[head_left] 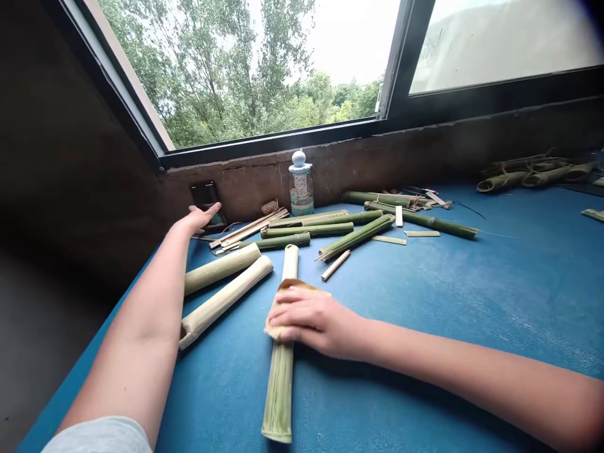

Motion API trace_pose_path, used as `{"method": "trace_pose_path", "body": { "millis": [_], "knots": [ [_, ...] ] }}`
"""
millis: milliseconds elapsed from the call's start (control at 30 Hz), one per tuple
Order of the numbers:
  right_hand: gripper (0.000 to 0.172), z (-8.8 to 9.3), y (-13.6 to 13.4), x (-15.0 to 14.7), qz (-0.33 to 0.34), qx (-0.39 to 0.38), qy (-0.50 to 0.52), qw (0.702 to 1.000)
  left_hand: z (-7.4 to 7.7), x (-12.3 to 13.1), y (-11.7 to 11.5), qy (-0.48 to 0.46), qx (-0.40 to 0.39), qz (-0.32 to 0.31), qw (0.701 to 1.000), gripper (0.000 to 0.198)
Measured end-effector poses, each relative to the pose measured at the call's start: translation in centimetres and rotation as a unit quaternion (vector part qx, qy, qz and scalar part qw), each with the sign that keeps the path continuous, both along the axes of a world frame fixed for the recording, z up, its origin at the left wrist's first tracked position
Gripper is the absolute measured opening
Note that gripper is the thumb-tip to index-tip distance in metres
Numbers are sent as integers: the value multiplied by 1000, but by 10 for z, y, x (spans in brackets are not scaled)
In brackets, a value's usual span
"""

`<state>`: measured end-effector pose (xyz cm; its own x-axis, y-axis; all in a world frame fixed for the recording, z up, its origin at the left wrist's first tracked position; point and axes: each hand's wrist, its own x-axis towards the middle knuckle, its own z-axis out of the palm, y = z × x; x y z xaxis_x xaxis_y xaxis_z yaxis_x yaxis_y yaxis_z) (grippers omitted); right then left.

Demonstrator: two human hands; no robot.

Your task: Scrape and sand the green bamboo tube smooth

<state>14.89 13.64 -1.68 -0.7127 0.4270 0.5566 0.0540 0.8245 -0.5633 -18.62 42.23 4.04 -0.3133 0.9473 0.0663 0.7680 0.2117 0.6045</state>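
Note:
My right hand [314, 318] is wrapped over a tan piece of sandpaper [302, 285], pressing it around the middle of a pale green split bamboo piece [278, 396] that lies lengthwise on the table. Far off at the left, my left hand [201, 217] reaches out with fingers apart, in front of a dark phone-like device [204, 194] leaning against the wall. Whether the fingertips touch it, I cannot tell. Between my forearms rest two peeled bamboo pieces, a pale one [231, 296] and a greener one [224, 269].
Several green bamboo lengths [306, 231] and thin strips [252, 228] lie across the back of the blue table [425, 302]. A clear bottle with a light blue top [301, 189] stands by the wall under the window. More bamboo tubes [503, 182] sit at the far right.

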Motion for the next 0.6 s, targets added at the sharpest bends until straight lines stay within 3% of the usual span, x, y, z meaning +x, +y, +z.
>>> {"method": "trace_pose_path", "body": {
  "millis": [133,200,300,367,533,600],
  "knots": [
    [28,-2,-22,-9,143,45,-16,989,0,-32,-21,-55,-49,-71,995,35],
    [28,-2,-17,-6,128,48,-20,990,-3,-42,-26,-66,-49,-90,992,33],
    [28,1,5,3,21,2,-14,1000,-10,-45,-22,-66,-31,-91,993,31],
    [27,4,9,5,-4,-16,-11,1000,-14,-43,-16,-64,-19,-80,995,29],
    [26,5,-27,-9,154,27,-44,987,-19,-42,-2,-104,-14,-47,993,30],
    [28,3,-23,-10,151,39,-51,986,-19,-41,1,-136,-13,-33,990,34]
  ]
}}
